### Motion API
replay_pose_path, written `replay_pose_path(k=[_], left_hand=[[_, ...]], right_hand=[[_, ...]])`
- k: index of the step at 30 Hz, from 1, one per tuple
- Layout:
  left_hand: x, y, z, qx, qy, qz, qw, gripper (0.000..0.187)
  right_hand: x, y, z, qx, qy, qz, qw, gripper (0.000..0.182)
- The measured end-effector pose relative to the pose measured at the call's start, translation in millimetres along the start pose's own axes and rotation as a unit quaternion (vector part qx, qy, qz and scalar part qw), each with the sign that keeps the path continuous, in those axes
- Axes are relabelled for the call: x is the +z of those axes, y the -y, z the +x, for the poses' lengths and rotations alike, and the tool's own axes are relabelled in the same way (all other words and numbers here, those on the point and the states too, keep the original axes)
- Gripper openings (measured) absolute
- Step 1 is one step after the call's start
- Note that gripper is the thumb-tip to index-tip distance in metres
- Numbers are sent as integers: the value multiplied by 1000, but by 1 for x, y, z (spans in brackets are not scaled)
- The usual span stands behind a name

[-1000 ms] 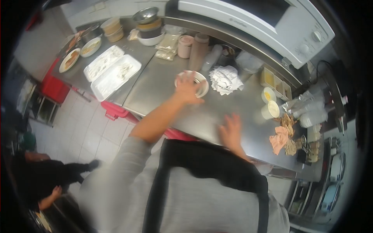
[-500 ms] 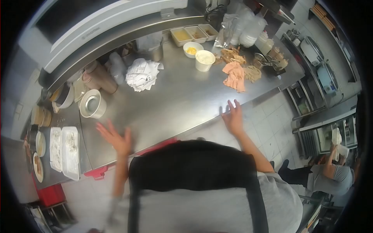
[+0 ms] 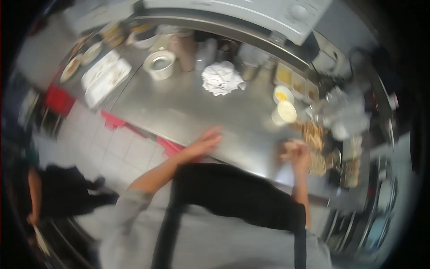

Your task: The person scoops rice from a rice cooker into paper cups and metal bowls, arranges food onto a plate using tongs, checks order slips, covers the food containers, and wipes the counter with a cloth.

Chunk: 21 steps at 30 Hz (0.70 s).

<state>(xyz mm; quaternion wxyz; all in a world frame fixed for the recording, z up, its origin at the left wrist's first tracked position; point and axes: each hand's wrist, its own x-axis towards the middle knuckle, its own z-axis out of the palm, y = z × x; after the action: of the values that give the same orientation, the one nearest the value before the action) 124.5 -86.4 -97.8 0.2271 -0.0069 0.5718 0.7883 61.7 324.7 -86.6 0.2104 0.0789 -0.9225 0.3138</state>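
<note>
My right hand (image 3: 301, 158) is at the right part of the steel counter (image 3: 179, 107), its fingers closed on a pale orange cloth (image 3: 288, 149); both are blurred. Beside it lie a tan cloth (image 3: 317, 164) and a heap of brown strips (image 3: 313, 134). Over the counter's front edge, my left hand (image 3: 207, 142) holds nothing, its fingers stretched out. Farther back stand a tub with pale contents (image 3: 285, 113) and a small bowl with yellow pieces (image 3: 282, 95).
Crumpled white paper (image 3: 221, 78) lies at the back middle. To its left are a white tub (image 3: 160, 65) and an open foam box (image 3: 106, 77). Seasoning trays (image 3: 298, 84) and plastic bags (image 3: 342, 114) stand back right. Another person (image 3: 58, 190) is at lower left.
The view has swung round to the right. My right hand has moved from the counter's edge onto the orange cloth and closed on it. My left hand has come inward, still open.
</note>
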Motion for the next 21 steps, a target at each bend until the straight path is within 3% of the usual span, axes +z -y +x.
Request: replay_pose_path(k=[2, 4, 5, 6, 8, 10, 12, 14, 16, 18, 21], left_hand=[[62, 19, 31, -43, 37, -154, 986, 71], [118, 29, 60, -45, 43, -320, 945, 56], [139, 40, 71, -32, 30, -421, 906, 47], [154, 38, 74, 90, 1, -292, 952, 40], [182, 26, 81, 310, -56, -11, 949, 27], [181, 74, 120, 114, -144, -30, 982, 21], [162, 115, 132, 240, -7, 89, 967, 25], [212, 9, 85, 112, -177, 385, 899, 36], [231, -16, 79, 90, -284, 400, 867, 47], [226, -7, 93, 100, -228, 514, 821, 53], [219, 16, 103, 97, -143, 639, 750, 66]], right_hand=[[0, 47, -5, 36, 112, 196, 974, 13], [-23, 114, -3, -137, 168, 176, 960, 22], [-15, 110, -8, -159, 189, 120, 962, 26], [1, 101, -15, -181, 163, 110, 963, 25], [29, 85, -26, -220, 114, 86, 965, 23], [23, 85, -34, -170, 166, 150, 960, 19], [2, 77, -36, -175, 179, 171, 953, 15], [-36, 74, -24, -241, 158, 153, 945, 12], [-64, 57, -24, -157, 152, 191, 957, 18], [-90, 36, -30, -62, 150, 186, 969, 19], [-91, -17, -41, -25, 118, 153, 981, 20]])
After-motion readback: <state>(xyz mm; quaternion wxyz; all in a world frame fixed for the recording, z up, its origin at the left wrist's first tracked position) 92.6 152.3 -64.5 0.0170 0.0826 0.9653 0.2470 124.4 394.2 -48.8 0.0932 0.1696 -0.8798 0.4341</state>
